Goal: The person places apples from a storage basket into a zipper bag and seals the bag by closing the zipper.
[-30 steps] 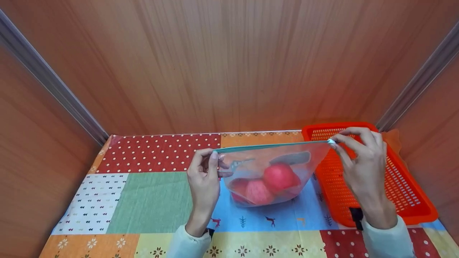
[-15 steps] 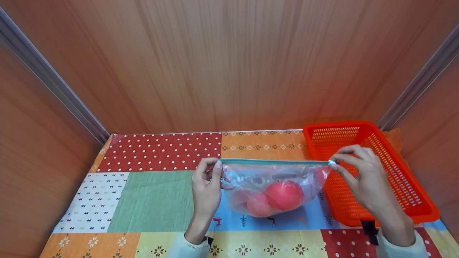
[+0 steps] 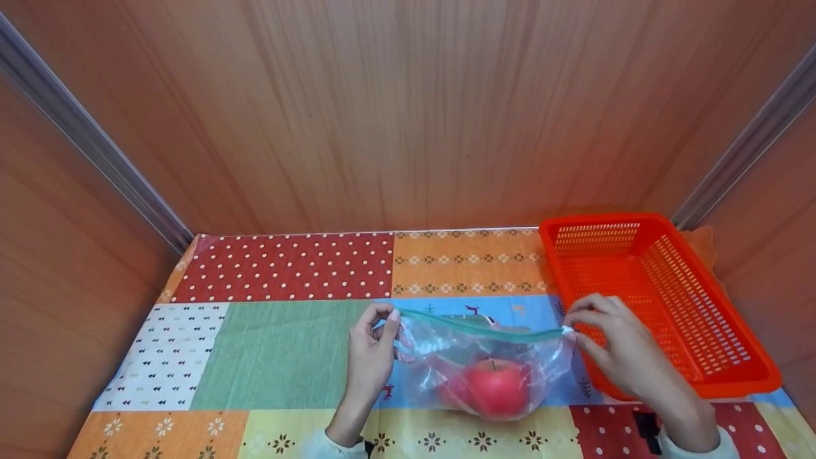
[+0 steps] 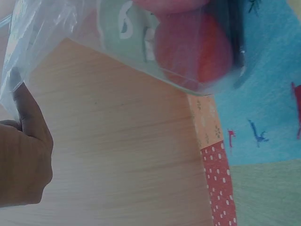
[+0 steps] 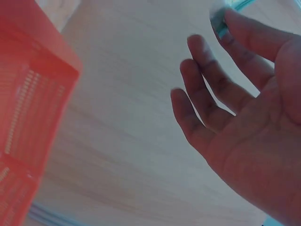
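Note:
A clear plastic zipper bag (image 3: 433,363) with a green zip strip (image 3: 472,326) hangs between the two hands, low over the cloth. Inside lies a red apple (image 3: 498,387) with its stem up, and more red fruit shows beside it; the left wrist view has two red apples (image 4: 195,49) through the plastic. The left hand (image 3: 373,354) pinches the bag's left top corner between thumb and fingers. At the right end, thumb and index finger of the right hand (image 3: 609,341) pinch the white zip slider (image 3: 567,330), its other fingers (image 5: 190,113) spread loosely.
An orange-red perforated plastic basket (image 3: 727,319) stands to the right, partly behind the right forearm. A patchwork-print cloth (image 3: 274,357) covers the table. Wood-grain panels (image 3: 382,127) enclose the back and both sides.
Both hands have lowered the bag and brought it nearer the body, the right hand dropping most. The zip strip, taut before, now sags, and the hands are slightly closer together.

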A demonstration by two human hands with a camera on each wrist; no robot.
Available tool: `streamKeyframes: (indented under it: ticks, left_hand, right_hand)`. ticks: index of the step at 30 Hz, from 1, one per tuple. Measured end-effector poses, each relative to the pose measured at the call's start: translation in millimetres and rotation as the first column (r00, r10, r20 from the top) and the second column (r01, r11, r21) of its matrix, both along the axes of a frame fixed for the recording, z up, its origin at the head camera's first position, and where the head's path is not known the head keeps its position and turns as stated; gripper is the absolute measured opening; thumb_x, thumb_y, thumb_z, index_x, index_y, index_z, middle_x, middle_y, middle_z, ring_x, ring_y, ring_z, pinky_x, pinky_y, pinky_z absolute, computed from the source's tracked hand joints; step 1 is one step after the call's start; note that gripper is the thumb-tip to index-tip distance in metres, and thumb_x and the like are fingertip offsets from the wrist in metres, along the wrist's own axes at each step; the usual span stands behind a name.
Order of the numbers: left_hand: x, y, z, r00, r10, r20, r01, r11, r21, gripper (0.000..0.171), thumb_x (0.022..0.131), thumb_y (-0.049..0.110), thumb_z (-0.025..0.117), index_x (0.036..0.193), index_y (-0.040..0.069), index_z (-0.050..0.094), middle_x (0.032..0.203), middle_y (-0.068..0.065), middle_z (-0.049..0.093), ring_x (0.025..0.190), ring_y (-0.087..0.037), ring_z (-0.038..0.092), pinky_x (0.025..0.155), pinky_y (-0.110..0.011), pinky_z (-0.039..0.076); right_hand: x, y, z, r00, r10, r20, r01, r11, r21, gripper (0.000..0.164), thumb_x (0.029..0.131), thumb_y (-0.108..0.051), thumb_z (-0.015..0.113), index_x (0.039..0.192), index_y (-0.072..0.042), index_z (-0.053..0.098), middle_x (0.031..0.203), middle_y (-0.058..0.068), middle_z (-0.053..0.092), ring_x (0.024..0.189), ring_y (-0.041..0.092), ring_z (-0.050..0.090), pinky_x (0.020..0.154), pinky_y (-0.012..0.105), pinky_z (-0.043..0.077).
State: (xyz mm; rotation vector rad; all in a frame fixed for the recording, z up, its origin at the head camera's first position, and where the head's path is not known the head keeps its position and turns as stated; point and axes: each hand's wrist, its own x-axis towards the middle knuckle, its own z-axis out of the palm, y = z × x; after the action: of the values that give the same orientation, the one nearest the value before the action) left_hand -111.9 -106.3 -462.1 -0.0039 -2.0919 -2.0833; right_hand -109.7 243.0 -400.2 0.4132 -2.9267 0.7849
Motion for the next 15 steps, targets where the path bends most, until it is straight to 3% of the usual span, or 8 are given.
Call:
streamKeyframes:
  ticks: [4,10,13,15]
  left_hand:
    - [1.1,-2.9,-8.0,0.996,-0.063,0.064,0.063,0.998,-0.001,0.01,0.107,0.005,0.058,0.111,-0.004,0.062,0.092,-0.011,0.059,0.058,-0.01,0.057,0.05,-0.022,0.05]
    - [1.8,-11.8,-15.6,0.979,-0.175,0.107,0.177,0.984,-0.009,0.014,0.108,0.008,0.058,0.111,-0.006,0.061,0.087,-0.007,0.057,0.06,-0.009,0.057,0.052,-0.021,0.053]
    - [2.3,-16.5,-18.7,0.955,-0.257,0.146,0.26,0.966,0.0,0.015,0.108,0.008,0.058,0.11,-0.006,0.061,0.086,-0.005,0.056,0.064,-0.011,0.059,0.054,-0.023,0.056]
    - [2.2,-19.1,-21.0,0.927,-0.323,0.189,0.323,0.946,0.034,0.015,0.108,0.009,0.058,0.111,-0.006,0.061,0.088,-0.004,0.058,0.069,-0.012,0.061,0.055,-0.024,0.058]
  right_hand:
    - [2.7,-7.2,-13.4,0.998,0.035,0.046,-0.036,0.999,0.031,0.015,0.091,-0.009,0.083,0.101,-0.02,0.08,0.113,-0.006,0.066,0.107,0.019,0.055,0.09,0.042,0.057]
    - [5.4,-15.1,-29.0,0.997,0.061,0.054,-0.062,0.998,0.021,0.016,0.091,-0.007,0.082,0.096,-0.022,0.077,0.108,-0.01,0.066,0.103,0.016,0.055,0.083,0.035,0.055]
    - [7.6,-16.8,-36.0,0.993,0.073,0.097,-0.074,0.997,0.006,0.019,0.091,-0.008,0.083,0.094,-0.025,0.076,0.106,-0.013,0.065,0.102,0.015,0.055,0.084,0.034,0.055]
    - [9.6,-17.4,-41.7,0.988,0.085,0.13,-0.085,0.996,-0.006,0.02,0.091,-0.009,0.083,0.094,-0.027,0.076,0.106,-0.015,0.064,0.103,0.015,0.055,0.086,0.035,0.055]
